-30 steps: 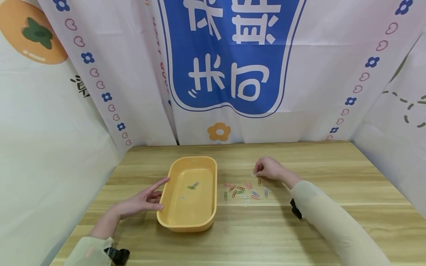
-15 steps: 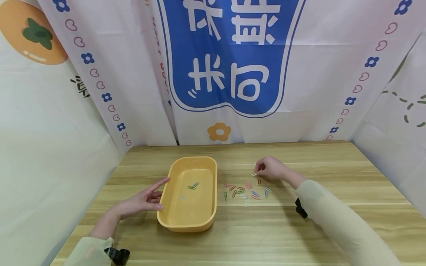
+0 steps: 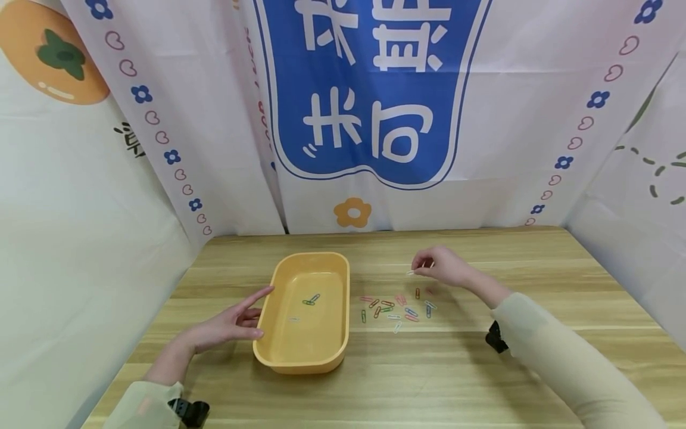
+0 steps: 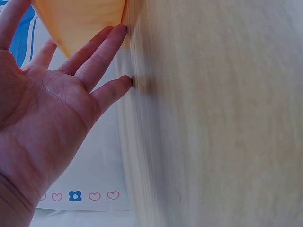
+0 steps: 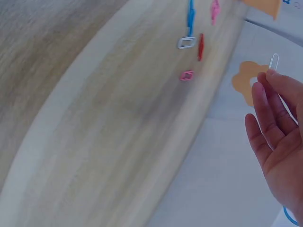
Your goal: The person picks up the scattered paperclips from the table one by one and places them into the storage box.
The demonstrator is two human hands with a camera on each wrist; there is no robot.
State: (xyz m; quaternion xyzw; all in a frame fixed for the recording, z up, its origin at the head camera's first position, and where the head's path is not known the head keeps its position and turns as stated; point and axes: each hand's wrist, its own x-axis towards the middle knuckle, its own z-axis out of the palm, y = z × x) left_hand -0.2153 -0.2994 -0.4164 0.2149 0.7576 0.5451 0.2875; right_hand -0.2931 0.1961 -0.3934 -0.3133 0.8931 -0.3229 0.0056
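Note:
A white paper clip (image 5: 274,61) is pinched between the thumb and index finger of my right hand (image 3: 443,266), which is above the table right of the scattered clips. Its other fingers are loosely bent in the right wrist view. My left hand (image 3: 229,326) has its fingers spread and touching the left side of a yellow plastic basin (image 3: 316,342). Inside the basin lie a green paper clip (image 3: 308,302), a blue one (image 3: 315,297) and a pale one (image 3: 294,320). Several coloured paper clips lie on the table, among them a red one (image 3: 417,294) below my right hand.
The wood-grain table (image 3: 429,381) carries the basin and the loose clips, which lie just right of the basin. Printed white cloth (image 3: 236,196) hangs behind the table and at both sides. A black wrist device (image 3: 496,338) sits under the right sleeve.
My right hand has risen off the table with the white paper clip, shifting slightly back and to the right. My left hand and the basin have stayed in place.

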